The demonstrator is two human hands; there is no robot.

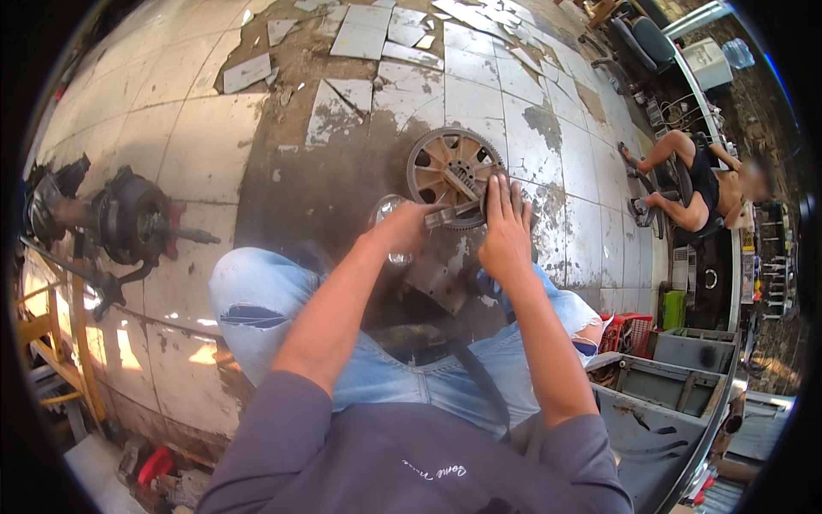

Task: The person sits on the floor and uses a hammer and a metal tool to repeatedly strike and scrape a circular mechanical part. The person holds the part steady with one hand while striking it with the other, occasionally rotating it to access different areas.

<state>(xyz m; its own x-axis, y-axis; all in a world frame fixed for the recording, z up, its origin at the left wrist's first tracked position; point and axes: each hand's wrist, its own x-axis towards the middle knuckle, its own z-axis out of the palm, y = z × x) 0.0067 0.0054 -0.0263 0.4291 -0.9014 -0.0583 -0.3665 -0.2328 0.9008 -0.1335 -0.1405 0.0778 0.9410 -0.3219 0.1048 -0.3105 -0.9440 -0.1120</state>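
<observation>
A large toothed metal wheel point(429, 154) with rusty spokes lies on the floor before me. My left hand point(406, 228) is closed around one end of a metal bar-like part point(443, 218) that reaches over the wheel's near edge. My right hand point(507, 225) rests flat, its fingers extended over a dark round part at the wheel's right edge; what lies under the palm is hidden. A rusty block point(461, 183) sits across the wheel's hub. Beneath my left hand is a shiny round object, partly covered. A flat metal plate point(443, 289) with holes lies nearer my lap.
Broken tiles point(359, 32) lie at the far side. A greasy mechanical assembly with a shaft point(138, 218) stands at the left beside a yellow frame point(80, 340). Another person point(700, 180) sits at the right. Near my right knee are a red crate point(632, 331) and grey metal drawers point(668, 385).
</observation>
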